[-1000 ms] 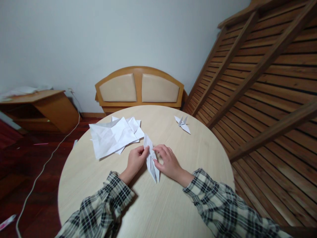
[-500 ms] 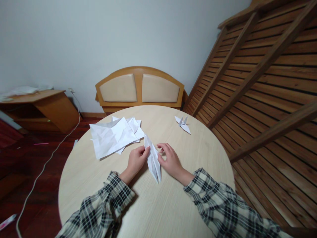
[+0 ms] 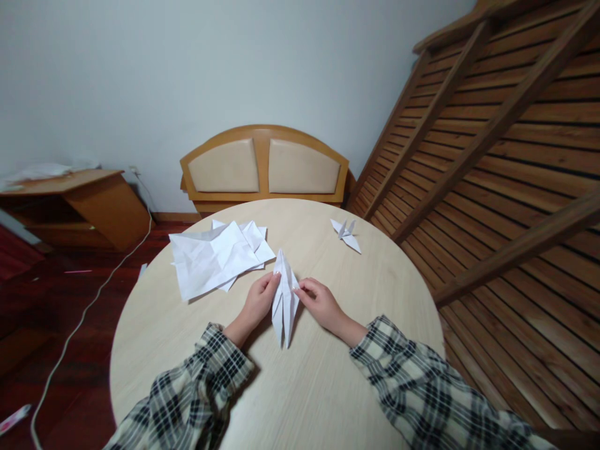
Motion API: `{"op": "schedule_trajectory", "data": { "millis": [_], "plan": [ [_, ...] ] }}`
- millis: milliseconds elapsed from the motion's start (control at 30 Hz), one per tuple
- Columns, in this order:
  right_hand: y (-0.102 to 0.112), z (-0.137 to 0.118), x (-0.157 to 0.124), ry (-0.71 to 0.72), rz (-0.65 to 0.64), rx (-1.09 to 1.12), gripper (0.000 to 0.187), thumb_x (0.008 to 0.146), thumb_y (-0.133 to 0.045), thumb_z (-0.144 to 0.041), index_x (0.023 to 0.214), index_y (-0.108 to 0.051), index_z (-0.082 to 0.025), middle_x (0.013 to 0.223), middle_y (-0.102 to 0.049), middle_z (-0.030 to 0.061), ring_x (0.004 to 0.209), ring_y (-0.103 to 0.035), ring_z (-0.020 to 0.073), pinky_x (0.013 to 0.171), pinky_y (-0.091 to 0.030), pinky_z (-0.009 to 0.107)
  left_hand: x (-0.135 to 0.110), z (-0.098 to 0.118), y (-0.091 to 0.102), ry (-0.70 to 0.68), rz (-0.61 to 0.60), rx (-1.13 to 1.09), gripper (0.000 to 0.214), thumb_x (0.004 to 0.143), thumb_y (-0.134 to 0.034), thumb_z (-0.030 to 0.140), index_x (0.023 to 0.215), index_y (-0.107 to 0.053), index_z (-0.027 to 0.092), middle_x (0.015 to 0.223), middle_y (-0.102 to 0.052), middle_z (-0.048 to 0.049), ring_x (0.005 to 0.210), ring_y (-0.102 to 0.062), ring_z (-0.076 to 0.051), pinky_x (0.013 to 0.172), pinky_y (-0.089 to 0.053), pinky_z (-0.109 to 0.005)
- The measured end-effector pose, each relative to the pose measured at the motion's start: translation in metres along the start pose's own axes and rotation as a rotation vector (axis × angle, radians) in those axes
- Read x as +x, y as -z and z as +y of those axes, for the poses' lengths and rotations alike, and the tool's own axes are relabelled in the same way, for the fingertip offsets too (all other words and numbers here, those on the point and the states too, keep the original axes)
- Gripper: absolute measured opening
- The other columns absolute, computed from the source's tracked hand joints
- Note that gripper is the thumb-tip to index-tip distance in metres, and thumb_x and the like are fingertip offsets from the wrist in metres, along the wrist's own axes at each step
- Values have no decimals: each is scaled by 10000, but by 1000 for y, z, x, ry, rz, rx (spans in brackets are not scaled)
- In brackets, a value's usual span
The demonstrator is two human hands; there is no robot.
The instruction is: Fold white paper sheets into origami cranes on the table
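Left hand (image 3: pixel 257 300): thumb and fingers closed in a pinch on left edge of slim white folded-paper diamond (image 3: pixel 284 300), thumb on top; fingers underneath mostly hidden. Right hand (image 3: pixel 323 304): thumb and index nearly together, pinching the diamond's right edge; other fingers curled in, hard to make out. Diamond sits between the two sets of fingers, single tip pointing away beyond them, two narrow split points reaching back toward the person, below fingertips. Can't tell if it touches the round pale wood-grain table (image 3: pixel 309 400) under the fingers. Creased white paper sheets (image 3: pixel 210 262), overlapping, lie ahead and left of left fingers, one corner just beside diamond's far tip. Small white folded-paper bird (image 3: pixel 347 236), wings spread, lies ahead and right of right fingers, well apart. Cream-and-black plaid sleeves (image 3: pixel 412 381) behind both hands. Wooden headboard with beige padded panels (image 3: pixel 263 162) farther off, straight ahead of fingers
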State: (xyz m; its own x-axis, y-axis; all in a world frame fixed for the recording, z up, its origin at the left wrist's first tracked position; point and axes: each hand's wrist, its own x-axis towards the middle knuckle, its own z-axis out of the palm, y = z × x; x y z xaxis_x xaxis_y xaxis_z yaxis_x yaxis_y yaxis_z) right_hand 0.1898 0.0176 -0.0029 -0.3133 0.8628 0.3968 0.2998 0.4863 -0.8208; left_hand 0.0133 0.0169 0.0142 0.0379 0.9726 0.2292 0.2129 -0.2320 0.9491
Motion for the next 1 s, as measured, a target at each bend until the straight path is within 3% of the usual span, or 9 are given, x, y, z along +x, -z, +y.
{"op": "schedule_trajectory", "data": {
  "millis": [200,333,433,600,833,1000],
  "plan": [
    [0,-6,-1,-3,-34,83,196,925,-576,-348,798,-625,-208,792,-632,9,762,-579,170,740,-467,310,1,-4,0,-12,-7,-7,417,866,-481,569,707,-529,186,684,-527,2,669,-483,-160,646,-441,-285],
    [0,-4,1,-40,43,101,187,911,-578,-355,796,-609,-210,777,-635,10,741,-588,175,718,-483,313,0,-6,-1,-13,30,-67,278,865,-551,453,963,-512,196,718,-524,33,659,-502,-140,640,-432,-263],
    [1,2,2,-62,105,88,192,916,-564,-362,805,-605,-211,783,-638,18,749,-594,182,717,-487,317,-2,-9,-3,-25,14,-91,404,844,-610,399,1151,-432,207,801,-553,22,713,-554,-146,657,-444,-264],
    [3,8,2,-79,156,52,188,926,-550,-343,803,-601,-210,792,-644,29,756,-596,190,726,-477,322,-6,-10,-3,-109,-14,97,519,840,-635,329,1284,-391,217,966,-575,-29,806,-580,-161,727,-462,-296],
    [2,6,2,-100,145,73,198,930,-546,-343,777,-573,-218,752,-615,17,722,-580,187,694,-467,314,-9,-2,0,-104,20,207,330,897,-552,356,1188,-521,204,868,-628,-20,746,-588,-171,698,-445,-298],
    [2,6,3,-94,126,109,213,926,-548,-366,777,-571,-215,756,-609,13,736,-579,185,700,-472,311,-6,-3,1,-109,50,161,239,932,-481,358,1047,-603,189,935,-678,-49,824,-616,-185,749,-462,-303]
  ]
}}
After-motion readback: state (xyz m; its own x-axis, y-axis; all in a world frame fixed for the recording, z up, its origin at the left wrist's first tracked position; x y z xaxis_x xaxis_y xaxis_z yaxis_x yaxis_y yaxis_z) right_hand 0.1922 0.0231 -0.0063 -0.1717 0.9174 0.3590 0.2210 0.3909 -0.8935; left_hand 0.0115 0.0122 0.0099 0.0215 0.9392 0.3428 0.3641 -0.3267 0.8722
